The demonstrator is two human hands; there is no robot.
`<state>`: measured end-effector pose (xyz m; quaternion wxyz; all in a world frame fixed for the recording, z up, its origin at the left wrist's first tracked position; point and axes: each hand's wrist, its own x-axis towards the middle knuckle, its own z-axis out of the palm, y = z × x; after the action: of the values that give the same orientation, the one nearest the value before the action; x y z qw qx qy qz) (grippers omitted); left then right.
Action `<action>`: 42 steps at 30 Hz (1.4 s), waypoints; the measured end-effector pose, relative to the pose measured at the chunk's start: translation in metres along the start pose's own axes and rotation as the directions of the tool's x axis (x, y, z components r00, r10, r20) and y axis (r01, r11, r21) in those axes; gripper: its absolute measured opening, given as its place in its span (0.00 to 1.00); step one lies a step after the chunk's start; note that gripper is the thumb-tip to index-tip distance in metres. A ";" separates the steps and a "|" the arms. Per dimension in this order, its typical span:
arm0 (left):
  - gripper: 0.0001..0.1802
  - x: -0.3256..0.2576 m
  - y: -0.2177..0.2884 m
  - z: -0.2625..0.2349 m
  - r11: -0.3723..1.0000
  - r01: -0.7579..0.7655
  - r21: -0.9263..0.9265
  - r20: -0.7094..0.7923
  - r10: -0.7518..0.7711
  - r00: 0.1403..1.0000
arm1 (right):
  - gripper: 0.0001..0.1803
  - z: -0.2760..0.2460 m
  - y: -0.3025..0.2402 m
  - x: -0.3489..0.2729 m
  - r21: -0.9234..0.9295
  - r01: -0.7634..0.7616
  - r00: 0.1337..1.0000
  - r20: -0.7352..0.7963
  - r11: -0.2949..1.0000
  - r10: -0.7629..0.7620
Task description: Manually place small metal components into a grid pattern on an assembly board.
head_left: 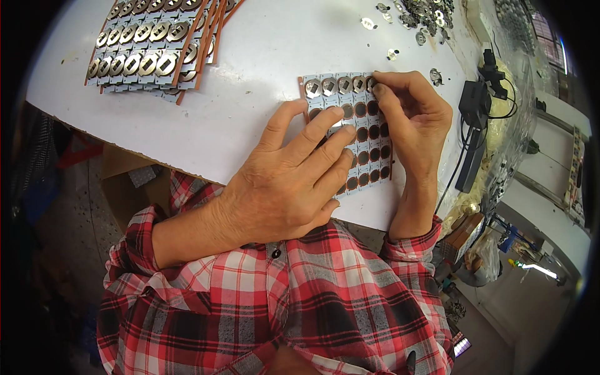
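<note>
A light-blue circuit-board panel (pixel 369 164) with orange-brown side edges lies on the white table in front of me. Round silver coin-cell clips (pixel 329 86) sit along its far row; the nearer rows show dark round pads. My left hand (pixel 287 165) rests across the panel's left part with fingers spread, hiding several pads. At the far right corner, my right hand (pixel 412 115) has its thumb and index finger pinched on the last coin-cell clip (pixel 371 83) of that row. Its fingertips partly cover this clip.
A stack of panels fitted with clips (pixel 140 53) stands at the far left of the white table (pixel 250 56). Loose metal clips (pixel 431 19) are heaped at the far right, several scattered nearer. Black adapters and cables (pixel 475 103) run along the right edge. An open cardboard box (pixel 125 165) sits below left.
</note>
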<state>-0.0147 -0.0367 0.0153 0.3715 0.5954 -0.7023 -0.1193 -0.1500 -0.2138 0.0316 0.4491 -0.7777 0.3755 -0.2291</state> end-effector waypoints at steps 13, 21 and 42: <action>0.30 0.001 0.001 -0.002 1.000 0.004 0.004 0.014 -0.004 1.000 | 0.09 -0.004 0.006 0.011 -0.031 0.081 0.993 -0.088 0.996 -0.084; 0.31 0.000 0.000 -0.001 1.000 0.003 0.008 0.000 -0.003 1.000 | 0.08 -0.009 0.026 0.037 -0.378 0.279 0.929 -0.127 0.883 -0.348; 0.31 -0.001 0.001 0.001 1.000 0.006 0.021 -0.002 -0.006 1.000 | 0.13 -0.020 0.005 0.010 0.376 -0.183 0.981 0.002 0.908 0.196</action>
<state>-0.0156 -0.0363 0.0149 0.3656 0.6016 -0.7013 -0.1122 -0.1598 -0.2336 0.0373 0.6024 -0.6334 0.4066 -0.2658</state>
